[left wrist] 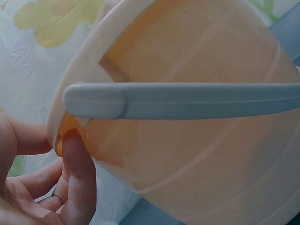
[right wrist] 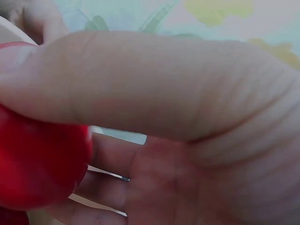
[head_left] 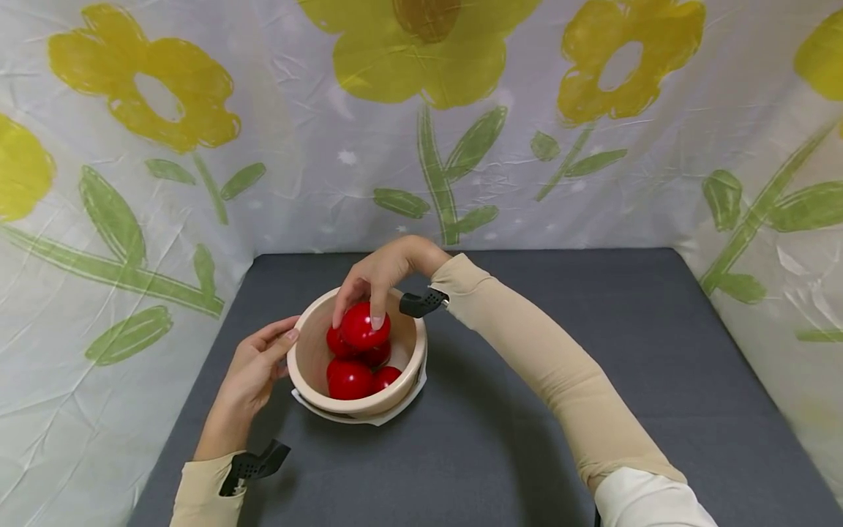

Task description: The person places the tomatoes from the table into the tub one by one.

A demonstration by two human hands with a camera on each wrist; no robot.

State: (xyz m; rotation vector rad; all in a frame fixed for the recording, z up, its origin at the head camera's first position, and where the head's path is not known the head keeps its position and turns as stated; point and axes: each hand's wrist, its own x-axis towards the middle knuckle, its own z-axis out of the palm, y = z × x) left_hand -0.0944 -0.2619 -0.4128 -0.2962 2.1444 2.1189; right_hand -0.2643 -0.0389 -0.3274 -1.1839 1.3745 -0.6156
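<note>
A cream plastic bucket (head_left: pixel 407 344) stands tilted on the table, its mouth facing me. My left hand (head_left: pixel 253 369) pinches its rim on the left, thumb on one side and fingers on the other, as the left wrist view also shows. The pale grey handle (left wrist: pixel 187 101) hangs down across the bucket's outside. Reaching over the far rim, my right hand (head_left: pixel 388 269) grips a glossy red ball (head_left: pixel 364 326) between thumb and fingers, inside the bucket's mouth. Beneath it lie several more red balls (head_left: pixel 349 379), partly hidden. The right wrist view shows the thumb over the held ball (right wrist: pixel 42 164).
The dark grey tabletop (head_left: pixel 500 468) extends around the bucket, widest to the right. A white cloth backdrop (head_left: pixel 316 161) with painted yellow flowers rises behind the table and along both sides. A black wrist mount (head_left: pixel 424 302) sits by the bucket's right rim.
</note>
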